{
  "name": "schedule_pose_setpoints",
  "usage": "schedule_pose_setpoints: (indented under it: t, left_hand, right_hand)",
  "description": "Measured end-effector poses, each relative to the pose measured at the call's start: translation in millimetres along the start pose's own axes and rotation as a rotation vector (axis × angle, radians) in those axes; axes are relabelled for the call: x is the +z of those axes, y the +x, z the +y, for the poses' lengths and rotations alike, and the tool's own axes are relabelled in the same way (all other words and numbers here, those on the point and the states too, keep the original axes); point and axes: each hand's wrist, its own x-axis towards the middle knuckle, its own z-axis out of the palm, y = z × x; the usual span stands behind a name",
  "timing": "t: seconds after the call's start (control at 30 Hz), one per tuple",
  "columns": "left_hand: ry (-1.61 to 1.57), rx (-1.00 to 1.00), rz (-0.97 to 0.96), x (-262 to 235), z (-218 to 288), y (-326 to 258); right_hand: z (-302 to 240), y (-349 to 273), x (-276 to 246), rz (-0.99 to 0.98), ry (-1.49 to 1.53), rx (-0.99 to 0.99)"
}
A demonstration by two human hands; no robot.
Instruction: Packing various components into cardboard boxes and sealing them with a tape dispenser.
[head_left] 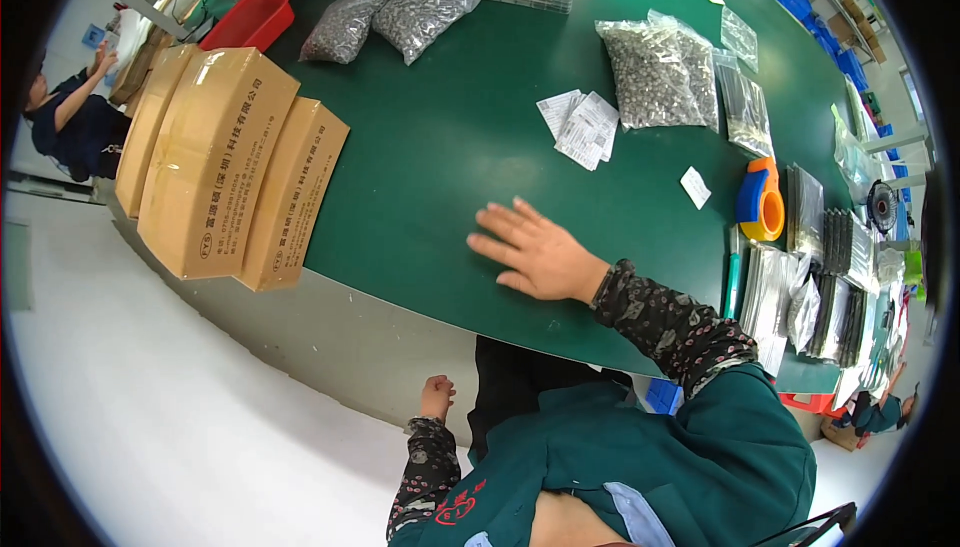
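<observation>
Dark floral-print sleeves under green vest with red embroidery; dark band at right wrist.

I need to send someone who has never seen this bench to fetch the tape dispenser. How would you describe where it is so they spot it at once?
Start at the long green table and follow its right-hand side, past the right hand lying flat on the mat. The tape dispenser sits beside stacks of silvery bags. It is the only orange-and-blue thing there.
</observation>
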Motion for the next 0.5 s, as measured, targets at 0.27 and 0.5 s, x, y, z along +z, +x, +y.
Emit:
schedule_pose_setpoints:
  t: [0.27, 0.5]
  left_hand:
    - [0.036, 0.072, -0.030, 0.5, 2.1, 8.4]
    - [0.030, 0.072, -0.013, -10.4, -11.9, 12.5]
  right_hand:
    - [43.7, -12.3, -4.8, 0.088, -0.196, 0.365]
    - [32.0, -20.3, -19.3, 0.139, -0.129, 0.214]
